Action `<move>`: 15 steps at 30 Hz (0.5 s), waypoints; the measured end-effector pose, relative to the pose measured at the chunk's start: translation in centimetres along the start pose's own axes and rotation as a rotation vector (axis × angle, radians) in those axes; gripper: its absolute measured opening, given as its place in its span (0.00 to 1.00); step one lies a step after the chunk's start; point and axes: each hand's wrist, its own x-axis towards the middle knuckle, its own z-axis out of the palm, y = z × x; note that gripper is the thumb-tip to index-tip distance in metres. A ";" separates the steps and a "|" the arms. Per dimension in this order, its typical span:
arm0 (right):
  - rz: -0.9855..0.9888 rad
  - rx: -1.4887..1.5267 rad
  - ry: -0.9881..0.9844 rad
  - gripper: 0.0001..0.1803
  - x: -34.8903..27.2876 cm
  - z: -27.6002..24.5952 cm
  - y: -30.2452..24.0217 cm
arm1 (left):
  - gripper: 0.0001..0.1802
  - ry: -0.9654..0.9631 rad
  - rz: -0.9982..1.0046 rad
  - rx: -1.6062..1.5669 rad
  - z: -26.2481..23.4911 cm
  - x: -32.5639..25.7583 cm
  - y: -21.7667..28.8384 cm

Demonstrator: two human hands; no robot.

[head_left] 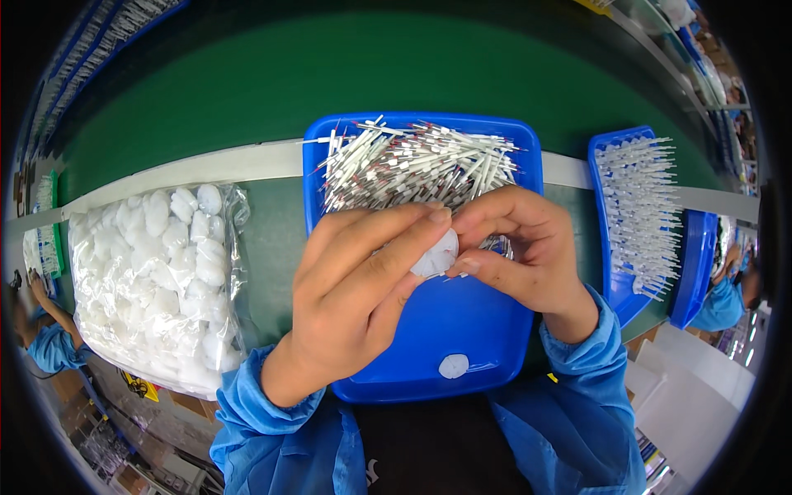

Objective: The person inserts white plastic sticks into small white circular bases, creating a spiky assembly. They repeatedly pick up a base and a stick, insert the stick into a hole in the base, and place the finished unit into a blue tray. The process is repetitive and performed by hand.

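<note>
My left hand [351, 285] holds a thin, translucent white round piece [437, 256] between its thumb and fingers, over the middle of a blue tray [404, 363]. My right hand [520, 247] is closed, with its thumb and fingertips pinching at the right edge of that piece. Whatever lies between those right fingertips is too small or hidden to make out. Behind both hands, a heap of slim white sticks with dark red tips [421, 165] fills the far part of the tray. A similar white round piece [454, 365] lies flat near the tray's front edge.
On the left sits a clear plastic bag of white rounded pieces [153, 272]. To the right, a blue tray [619, 289] carries rows of upright white sticks [639, 206]. A pale metal strip [247, 163] crosses the green conveyor belt's near edge. Co-workers' arms [58, 318] show at both sides.
</note>
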 end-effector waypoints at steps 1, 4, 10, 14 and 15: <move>-0.003 -0.018 -0.001 0.19 -0.1 -0.1 0.0 | 0.26 0.008 0.005 0.003 0.1 -0.1 0.0; -0.059 -0.057 0.025 0.19 0.0 0.3 0.4 | 0.27 0.030 0.021 0.021 0.4 -0.3 -0.1; -0.026 -0.042 0.051 0.15 0.2 0.6 0.1 | 0.28 0.036 0.059 0.042 0.6 -0.5 -0.4; 0.152 -0.002 0.066 0.09 -0.1 0.4 -0.1 | 0.30 0.019 0.050 0.037 1.0 -0.6 0.0; 0.138 0.021 0.113 0.08 -0.3 0.5 -0.2 | 0.31 0.018 0.042 0.035 1.1 -0.6 0.0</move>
